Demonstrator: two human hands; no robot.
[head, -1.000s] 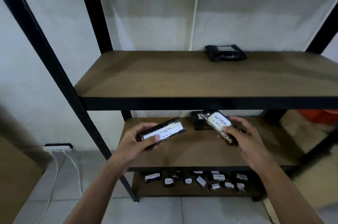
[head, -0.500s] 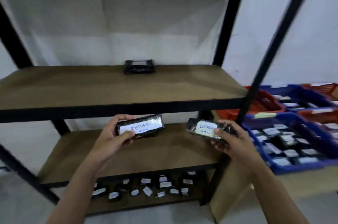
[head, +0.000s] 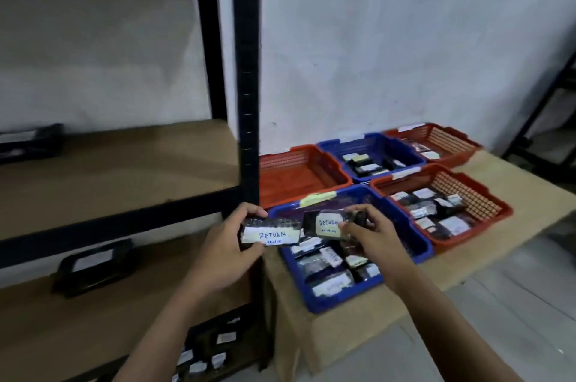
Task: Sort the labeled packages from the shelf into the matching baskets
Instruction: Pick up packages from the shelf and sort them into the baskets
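Dim, flat indoor light with a cool cast — the wall [head: 389, 54] is greyish and grainy. Motion blur smears the shelf [head: 118, 169] at left. Wide-angle bending bows the edges — shadows under the boards are deep and soft.
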